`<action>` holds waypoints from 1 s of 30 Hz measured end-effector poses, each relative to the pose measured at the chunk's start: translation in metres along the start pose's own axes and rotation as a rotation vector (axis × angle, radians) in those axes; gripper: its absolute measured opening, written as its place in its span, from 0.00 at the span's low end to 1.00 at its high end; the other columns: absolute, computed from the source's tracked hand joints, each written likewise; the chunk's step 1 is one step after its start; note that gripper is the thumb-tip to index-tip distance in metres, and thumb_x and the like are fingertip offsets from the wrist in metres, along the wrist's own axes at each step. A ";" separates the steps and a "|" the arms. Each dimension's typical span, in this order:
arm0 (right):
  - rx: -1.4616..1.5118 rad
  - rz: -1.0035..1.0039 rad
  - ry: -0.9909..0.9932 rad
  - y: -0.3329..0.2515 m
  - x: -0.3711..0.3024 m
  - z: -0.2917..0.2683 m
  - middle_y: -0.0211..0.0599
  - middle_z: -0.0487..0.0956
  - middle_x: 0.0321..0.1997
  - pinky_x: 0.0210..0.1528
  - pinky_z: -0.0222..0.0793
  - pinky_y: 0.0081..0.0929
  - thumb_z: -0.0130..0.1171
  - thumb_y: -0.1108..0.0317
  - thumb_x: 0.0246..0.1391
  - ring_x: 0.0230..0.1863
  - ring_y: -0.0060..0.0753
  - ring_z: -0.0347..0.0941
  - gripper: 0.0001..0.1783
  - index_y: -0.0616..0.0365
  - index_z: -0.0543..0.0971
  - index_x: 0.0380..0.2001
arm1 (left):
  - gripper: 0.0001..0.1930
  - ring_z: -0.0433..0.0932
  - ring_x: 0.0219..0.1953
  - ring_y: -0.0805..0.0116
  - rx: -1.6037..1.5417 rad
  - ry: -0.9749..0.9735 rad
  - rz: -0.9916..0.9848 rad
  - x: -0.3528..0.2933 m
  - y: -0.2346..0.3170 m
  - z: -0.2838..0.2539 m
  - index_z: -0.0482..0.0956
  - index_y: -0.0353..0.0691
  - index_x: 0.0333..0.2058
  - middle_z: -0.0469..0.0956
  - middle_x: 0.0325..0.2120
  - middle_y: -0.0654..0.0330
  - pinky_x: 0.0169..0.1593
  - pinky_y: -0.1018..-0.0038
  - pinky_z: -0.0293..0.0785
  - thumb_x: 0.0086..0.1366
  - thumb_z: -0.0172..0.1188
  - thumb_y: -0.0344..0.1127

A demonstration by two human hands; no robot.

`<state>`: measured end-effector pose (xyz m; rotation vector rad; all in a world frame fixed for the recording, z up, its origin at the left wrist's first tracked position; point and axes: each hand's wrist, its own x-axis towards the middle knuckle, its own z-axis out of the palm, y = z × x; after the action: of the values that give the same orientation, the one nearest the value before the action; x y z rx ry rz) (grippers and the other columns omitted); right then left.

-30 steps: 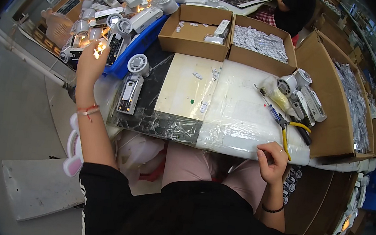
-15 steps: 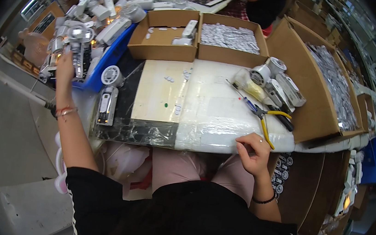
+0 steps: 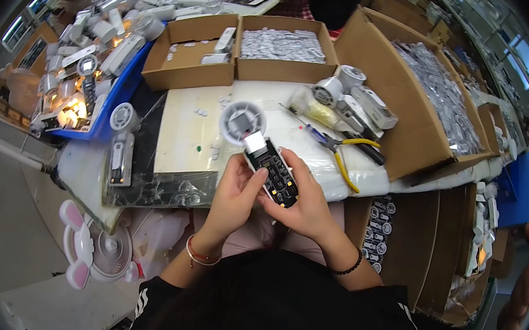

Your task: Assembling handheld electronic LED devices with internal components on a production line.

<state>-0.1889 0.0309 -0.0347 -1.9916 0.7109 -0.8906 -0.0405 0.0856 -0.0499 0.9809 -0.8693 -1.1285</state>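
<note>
Both hands hold a white electronic device with a ring-shaped round head and an exposed black circuit board [image 3: 274,174], above the near edge of the table. My left hand [image 3: 234,191] closes around its left side, with the thumb on the board's edge. My right hand [image 3: 306,203] grips the lower right side. The round head points away from me, and small yellow parts show on the board. A similar white unit [image 3: 121,160] lies on the table to the left, beside a round-headed piece [image 3: 124,116].
A blue bin [image 3: 116,106] at left overflows with white units, some lit. Two shallow cardboard boxes [image 3: 186,76] [image 3: 281,72] stand at the back. Yellow-handled pliers [image 3: 343,169] lie right of centre, near bagged parts [image 3: 315,109]. A large carton [image 3: 383,94] holds many small pieces.
My left hand has come from the blue bin to the middle, and the device is now in both hands. My right hand has moved left and closed on it. The view has shifted.
</note>
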 end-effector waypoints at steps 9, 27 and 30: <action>-0.005 -0.165 0.067 0.031 -0.009 -0.011 0.52 0.73 0.52 0.54 0.68 0.34 0.66 0.66 0.38 0.51 0.48 0.73 0.41 0.64 0.65 0.58 | 0.10 0.74 0.33 0.78 0.318 0.031 0.019 0.003 -0.004 -0.016 0.69 0.34 0.46 0.74 0.37 0.61 0.37 0.80 0.72 0.67 0.52 0.29; 0.038 -0.123 0.005 0.044 -0.014 -0.012 0.54 0.76 0.45 0.49 0.70 0.38 0.64 0.60 0.36 0.45 0.53 0.74 0.40 0.60 0.66 0.56 | 0.22 0.71 0.49 0.71 0.160 0.042 0.114 0.011 -0.013 -0.034 0.59 0.34 0.58 0.68 0.51 0.59 0.47 0.77 0.71 0.67 0.51 0.28; 0.030 -0.115 0.007 0.045 -0.015 -0.010 0.54 0.76 0.44 0.48 0.70 0.38 0.64 0.60 0.36 0.45 0.54 0.74 0.40 0.60 0.66 0.56 | 0.21 0.71 0.49 0.73 0.159 0.052 0.134 0.011 -0.013 -0.035 0.61 0.36 0.58 0.69 0.51 0.61 0.46 0.78 0.70 0.67 0.52 0.29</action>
<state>-0.2129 0.0145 -0.0733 -2.0201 0.5881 -0.9708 -0.0101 0.0795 -0.0727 1.0609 -0.9795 -0.9268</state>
